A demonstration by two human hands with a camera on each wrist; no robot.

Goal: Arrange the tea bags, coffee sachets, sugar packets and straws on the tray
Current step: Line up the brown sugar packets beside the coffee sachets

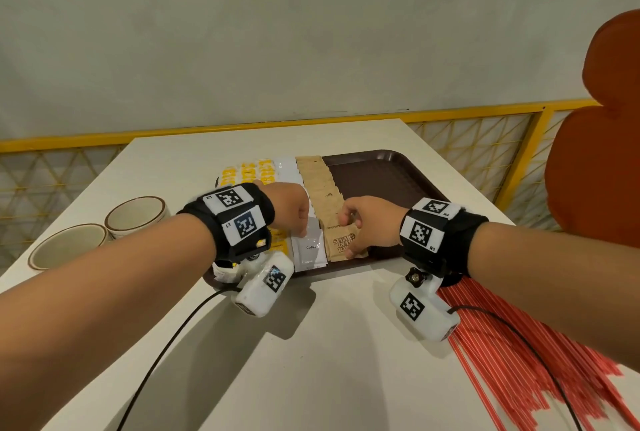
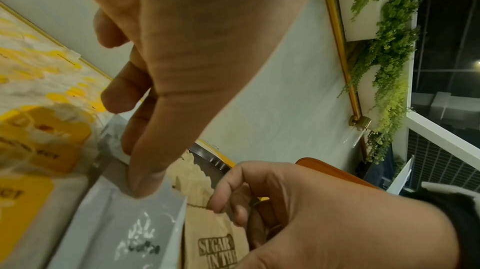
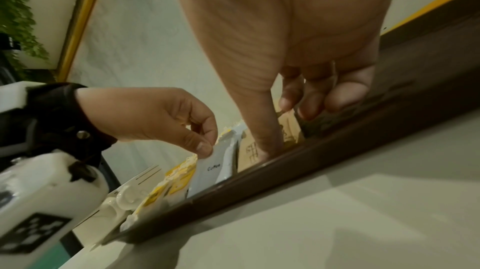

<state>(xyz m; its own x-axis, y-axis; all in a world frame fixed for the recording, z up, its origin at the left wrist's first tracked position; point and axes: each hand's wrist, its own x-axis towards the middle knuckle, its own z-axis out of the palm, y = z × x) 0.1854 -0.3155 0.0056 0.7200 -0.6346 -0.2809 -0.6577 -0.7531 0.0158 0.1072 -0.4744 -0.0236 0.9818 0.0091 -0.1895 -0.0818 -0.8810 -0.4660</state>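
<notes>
Sugar packets (image 1: 325, 195) fanned in an overlapping row down the middle of the tray (image 1: 388, 171), nearest one pinched by the right hand (image 1: 370, 226) between thumb and curled fingers. Left of that row, white coffee sachets (image 1: 309, 247), front one pinched at its top by the left hand (image 1: 289, 205); yellow tea bags (image 1: 247, 171) further left. Straws (image 1: 512, 354) off the tray, to its right on the table (image 1: 329, 361). Risk, probably: tugging either front packet drags its neighbours, breaking the overlap; wrist cameras could snag the tray edge.

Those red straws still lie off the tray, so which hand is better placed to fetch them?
Probably the right hand: the red straws lie on the table beneath that forearm; the left hand is farther off, touching the coffee sachet.
</notes>
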